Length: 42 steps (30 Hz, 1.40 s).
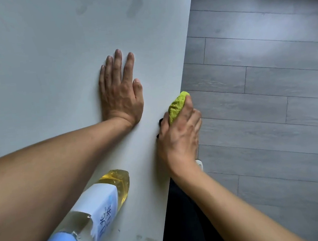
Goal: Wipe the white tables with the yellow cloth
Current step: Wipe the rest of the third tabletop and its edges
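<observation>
We see a white table with faint smudges far up its top and small marks near its front edge, set over grey plank flooring. Our left hand lies flat on it, fingers straight. Our right hand grips the bunched yellow cloth at the table's right edge. A blue-capped bottle of yellow liquid stands nearby.

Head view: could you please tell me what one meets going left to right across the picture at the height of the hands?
White table → left hand flat on it → yellow cloth gripped by right hand at the table's edge → grey plank floor.
</observation>
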Each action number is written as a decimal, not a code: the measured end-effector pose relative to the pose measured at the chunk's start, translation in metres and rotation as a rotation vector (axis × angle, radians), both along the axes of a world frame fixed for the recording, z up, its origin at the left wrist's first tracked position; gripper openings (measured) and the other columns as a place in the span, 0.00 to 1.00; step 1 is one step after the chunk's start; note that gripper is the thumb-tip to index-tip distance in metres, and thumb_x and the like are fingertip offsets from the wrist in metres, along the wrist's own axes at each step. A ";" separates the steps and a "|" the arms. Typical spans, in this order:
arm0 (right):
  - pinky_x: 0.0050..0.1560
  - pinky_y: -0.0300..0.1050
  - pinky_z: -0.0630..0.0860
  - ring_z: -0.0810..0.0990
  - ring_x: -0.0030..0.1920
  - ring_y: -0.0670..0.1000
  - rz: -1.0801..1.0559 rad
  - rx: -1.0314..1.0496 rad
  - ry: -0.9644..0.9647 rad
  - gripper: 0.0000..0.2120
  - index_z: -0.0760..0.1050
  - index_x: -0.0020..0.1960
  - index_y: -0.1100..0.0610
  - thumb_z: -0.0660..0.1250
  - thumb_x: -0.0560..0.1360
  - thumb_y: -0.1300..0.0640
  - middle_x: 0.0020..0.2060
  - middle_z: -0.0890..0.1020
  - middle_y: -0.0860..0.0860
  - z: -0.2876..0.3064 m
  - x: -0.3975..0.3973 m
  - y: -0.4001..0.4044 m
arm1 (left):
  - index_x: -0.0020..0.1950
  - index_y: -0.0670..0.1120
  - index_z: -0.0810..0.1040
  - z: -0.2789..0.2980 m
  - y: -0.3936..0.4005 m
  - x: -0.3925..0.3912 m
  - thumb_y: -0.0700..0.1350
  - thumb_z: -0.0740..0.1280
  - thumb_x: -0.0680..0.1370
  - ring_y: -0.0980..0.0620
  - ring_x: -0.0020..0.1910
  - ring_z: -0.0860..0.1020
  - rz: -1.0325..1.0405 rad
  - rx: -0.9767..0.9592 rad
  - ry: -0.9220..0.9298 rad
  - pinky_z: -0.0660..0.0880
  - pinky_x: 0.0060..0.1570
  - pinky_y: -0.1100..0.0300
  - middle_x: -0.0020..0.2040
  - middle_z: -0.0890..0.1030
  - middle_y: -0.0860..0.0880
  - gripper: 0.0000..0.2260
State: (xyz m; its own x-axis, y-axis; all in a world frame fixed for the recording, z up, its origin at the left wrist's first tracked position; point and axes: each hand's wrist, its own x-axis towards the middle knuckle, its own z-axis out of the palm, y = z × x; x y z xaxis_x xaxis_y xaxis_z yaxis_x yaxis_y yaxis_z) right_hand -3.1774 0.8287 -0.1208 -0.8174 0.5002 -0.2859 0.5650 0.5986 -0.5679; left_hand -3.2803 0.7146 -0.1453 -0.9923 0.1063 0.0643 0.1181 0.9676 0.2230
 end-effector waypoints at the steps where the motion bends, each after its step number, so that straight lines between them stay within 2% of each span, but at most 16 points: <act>1: 0.59 0.59 0.70 0.69 0.61 0.63 -0.003 0.001 -0.004 0.33 0.54 0.81 0.58 0.60 0.81 0.48 0.62 0.70 0.62 0.000 -0.006 0.001 | 0.84 0.48 0.63 0.000 -0.001 -0.001 0.50 0.54 0.82 0.42 0.83 0.58 -0.004 0.001 -0.006 0.50 0.82 0.48 0.84 0.60 0.43 0.28; 5: 0.61 0.57 0.69 0.68 0.64 0.62 -0.015 0.007 0.010 0.31 0.54 0.80 0.57 0.59 0.82 0.48 0.64 0.68 0.60 -0.002 -0.055 0.014 | 0.84 0.48 0.63 0.000 -0.003 -0.002 0.50 0.54 0.82 0.41 0.83 0.58 -0.013 0.001 -0.031 0.50 0.82 0.48 0.84 0.60 0.43 0.28; 9: 0.61 0.56 0.71 0.69 0.67 0.60 -0.021 0.043 0.022 0.28 0.56 0.78 0.56 0.59 0.82 0.48 0.65 0.68 0.58 -0.001 -0.112 0.030 | 0.84 0.48 0.61 0.007 -0.004 -0.001 0.50 0.54 0.82 0.42 0.84 0.55 -0.019 0.033 -0.094 0.46 0.82 0.50 0.85 0.57 0.43 0.29; 13: 0.61 0.55 0.71 0.69 0.67 0.60 -0.013 0.079 0.020 0.27 0.57 0.77 0.56 0.58 0.82 0.48 0.66 0.68 0.57 -0.001 -0.125 0.035 | 0.86 0.49 0.52 0.024 -0.021 -0.010 0.53 0.52 0.81 0.43 0.85 0.45 -0.134 0.067 -0.334 0.39 0.81 0.53 0.86 0.47 0.44 0.32; 15: 0.61 0.55 0.71 0.68 0.68 0.60 -0.025 0.084 0.017 0.26 0.57 0.76 0.56 0.58 0.82 0.48 0.67 0.68 0.57 0.001 -0.124 0.032 | 0.86 0.50 0.49 0.035 -0.038 -0.021 0.51 0.54 0.86 0.44 0.85 0.43 -0.226 0.024 -0.434 0.39 0.80 0.56 0.86 0.43 0.44 0.29; 19: 0.62 0.56 0.71 0.68 0.69 0.61 -0.039 0.081 -0.016 0.25 0.58 0.75 0.57 0.58 0.82 0.49 0.67 0.67 0.58 0.008 -0.118 0.028 | 0.86 0.52 0.50 0.057 -0.053 -0.035 0.49 0.56 0.88 0.46 0.85 0.45 -0.321 -0.024 -0.536 0.42 0.81 0.56 0.86 0.45 0.46 0.27; 24: 0.60 0.59 0.72 0.69 0.66 0.62 -0.010 0.111 0.004 0.27 0.56 0.77 0.57 0.58 0.82 0.47 0.65 0.68 0.59 0.001 -0.060 0.010 | 0.86 0.53 0.53 0.064 -0.079 -0.012 0.50 0.58 0.86 0.43 0.84 0.52 -0.384 -0.124 -0.478 0.51 0.82 0.48 0.86 0.50 0.47 0.28; 27: 0.60 0.59 0.70 0.69 0.64 0.63 0.010 0.150 -0.005 0.31 0.54 0.79 0.57 0.58 0.82 0.47 0.64 0.68 0.61 0.002 -0.004 -0.008 | 0.84 0.48 0.61 0.055 -0.111 0.020 0.47 0.59 0.86 0.37 0.81 0.61 -0.413 -0.135 -0.359 0.59 0.80 0.42 0.84 0.58 0.41 0.25; 31: 0.59 0.60 0.70 0.69 0.61 0.64 0.029 0.142 -0.016 0.33 0.53 0.81 0.58 0.60 0.82 0.49 0.62 0.69 0.62 0.004 0.081 -0.035 | 0.79 0.43 0.70 0.036 -0.148 0.078 0.44 0.58 0.81 0.30 0.74 0.71 -0.248 -0.096 -0.212 0.68 0.72 0.37 0.78 0.69 0.36 0.25; 33: 0.60 0.60 0.69 0.68 0.62 0.63 0.035 0.130 -0.029 0.33 0.52 0.81 0.58 0.60 0.82 0.49 0.63 0.69 0.62 0.004 0.102 -0.041 | 0.78 0.44 0.71 0.020 -0.166 0.124 0.44 0.59 0.82 0.33 0.74 0.71 -0.136 -0.069 -0.185 0.68 0.72 0.41 0.78 0.70 0.38 0.23; 35: 0.61 0.59 0.68 0.67 0.63 0.62 0.034 0.128 -0.053 0.32 0.51 0.81 0.57 0.59 0.82 0.48 0.64 0.68 0.61 0.005 0.101 -0.039 | 0.76 0.43 0.73 0.017 -0.172 0.177 0.50 0.59 0.81 0.36 0.73 0.71 0.066 0.030 -0.253 0.66 0.74 0.49 0.75 0.73 0.40 0.25; 36: 0.62 0.59 0.68 0.67 0.64 0.62 0.040 0.137 -0.055 0.32 0.51 0.81 0.57 0.59 0.82 0.48 0.64 0.68 0.60 0.005 0.094 -0.037 | 0.74 0.41 0.74 0.016 -0.170 0.203 0.51 0.59 0.79 0.36 0.72 0.72 0.175 0.103 -0.282 0.66 0.74 0.50 0.73 0.75 0.39 0.25; 37: 0.61 0.58 0.69 0.67 0.64 0.62 0.049 0.153 -0.054 0.32 0.51 0.81 0.56 0.59 0.82 0.48 0.64 0.68 0.60 0.005 0.085 -0.034 | 0.70 0.37 0.75 0.016 -0.165 0.227 0.49 0.59 0.79 0.34 0.70 0.73 0.245 0.145 -0.288 0.66 0.74 0.45 0.70 0.77 0.35 0.24; 39: 0.61 0.58 0.70 0.68 0.65 0.61 0.057 0.185 -0.039 0.31 0.52 0.80 0.56 0.58 0.82 0.47 0.64 0.68 0.59 0.003 0.061 -0.027 | 0.66 0.34 0.75 0.016 -0.153 0.270 0.47 0.57 0.81 0.29 0.69 0.71 0.254 0.088 -0.223 0.65 0.73 0.35 0.67 0.75 0.30 0.21; 42: 0.61 0.58 0.71 0.68 0.66 0.61 0.046 0.182 -0.027 0.28 0.55 0.78 0.56 0.57 0.82 0.48 0.66 0.68 0.59 0.002 0.023 -0.016 | 0.79 0.38 0.67 0.014 -0.150 0.314 0.48 0.54 0.84 0.32 0.78 0.62 0.102 0.050 -0.102 0.57 0.79 0.37 0.79 0.65 0.35 0.26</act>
